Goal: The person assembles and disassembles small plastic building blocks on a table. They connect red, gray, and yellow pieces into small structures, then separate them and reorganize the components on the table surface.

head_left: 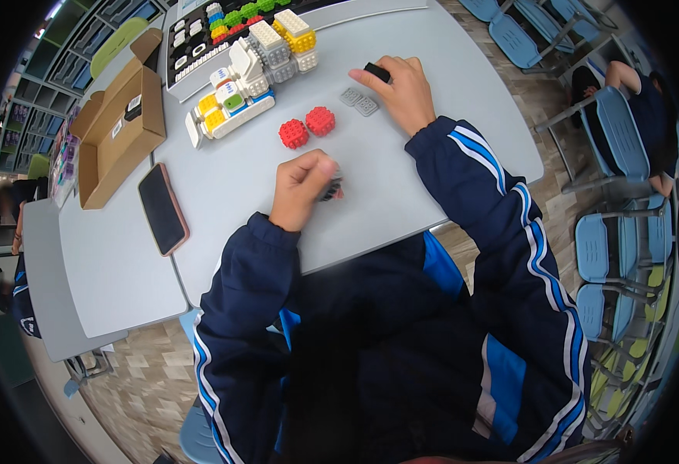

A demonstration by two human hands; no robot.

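My left hand (302, 185) is closed near the front of the table, around a small dark and reddish piece (332, 188) that is blurred and mostly hidden by the fingers. Farther right, my right hand (403, 90) pinches a black block (377, 73) between thumb and fingers. Beside that hand, two flat grey studded plates (358, 101) lie on the table. Two red studded cubes (307, 128) sit side by side between my hands. Beyond them stands a built model (238, 90) of white, grey and yellow bricks with some blue and green parts.
A kit tray (191, 66) with colourful bricks stands at the far edge. An open cardboard box (123, 139) and a phone (163, 209) lie on the left of the table (463, 93). Blue chairs (598, 247) and a seated person (648, 108) are to the right.
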